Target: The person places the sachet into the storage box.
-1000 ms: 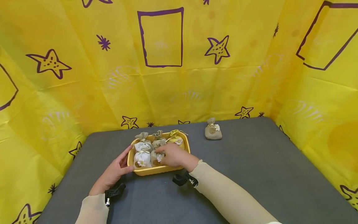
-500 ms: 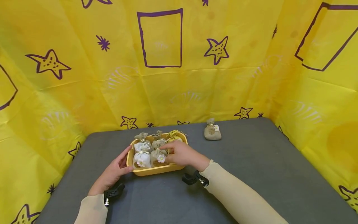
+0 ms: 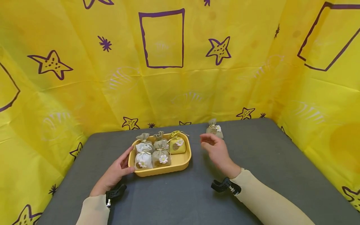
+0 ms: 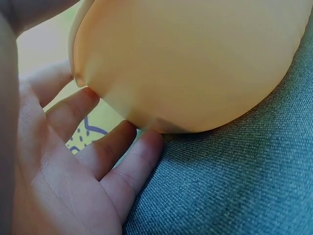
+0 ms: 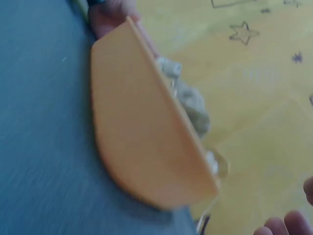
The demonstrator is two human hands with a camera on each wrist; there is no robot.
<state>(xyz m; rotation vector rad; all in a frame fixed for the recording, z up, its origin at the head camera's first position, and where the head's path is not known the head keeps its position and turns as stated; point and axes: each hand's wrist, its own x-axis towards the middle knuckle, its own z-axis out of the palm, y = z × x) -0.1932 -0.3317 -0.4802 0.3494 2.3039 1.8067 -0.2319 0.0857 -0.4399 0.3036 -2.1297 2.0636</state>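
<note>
My left hand (image 3: 113,173) rests its fingertips and thumb against the left end of a yellow plastic tray (image 3: 184,164); in the left wrist view its fingers (image 4: 139,156) lie spread on the outer wall. Inside the tray stand a white pouch (image 3: 142,159), a tan pouch (image 3: 161,156) with a daisy, a yellow pouch (image 3: 177,145) at the back right, and others behind. My right hand (image 3: 219,154) hovers right of the tray with slightly bent fingers and holds nothing. Just beyond its fingertips a lone tan pouch (image 3: 213,128) stands on the table, its lower part partly covered.
The tray's front right corner shows bare floor beside the tan pouch. A dark grey table (image 3: 168,200) lies under everything. Yellow cloth (image 3: 239,87) with purple drawings rises close behind the table and along both sides.
My right hand has left the front tan pouch in the tray and moved right, out over the table near the lone pouch. The left hand and tray have stayed in place.
</note>
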